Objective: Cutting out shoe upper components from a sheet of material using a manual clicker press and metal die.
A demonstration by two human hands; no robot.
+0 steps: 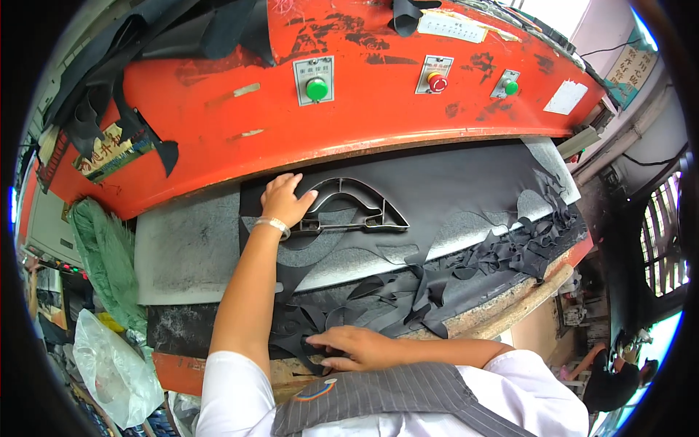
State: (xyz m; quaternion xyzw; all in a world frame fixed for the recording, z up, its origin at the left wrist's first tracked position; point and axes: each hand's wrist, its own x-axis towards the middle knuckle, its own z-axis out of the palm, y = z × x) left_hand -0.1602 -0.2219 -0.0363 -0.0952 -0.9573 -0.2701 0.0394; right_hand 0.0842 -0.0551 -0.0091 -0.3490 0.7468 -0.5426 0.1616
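A metal cutting die (pixel 389 215), arch-shaped with a straight base, lies on a sheet of black leather-like material (pixel 451 175). My left hand (pixel 285 200) is over the die's left end, the thumb toward the inside of the arch and the fingers on the outer side. The palm hides that end. Near the front edge my right hand (pixel 357 348) is closed on a dark scrap (pixel 309 328) among loose offcuts. Curved cut-outs in the sheet show a pale grey board (pixel 186 255) beneath.
An orange-red machine beam (pixel 378 109) spans the far side, with green buttons (pixel 317 89) and a red button (pixel 437 82). Black strips (pixel 520 244) are heaped at the right. A wooden rail (pixel 510 313) edges the front. Plastic bags (pixel 116 371) hang at the left.
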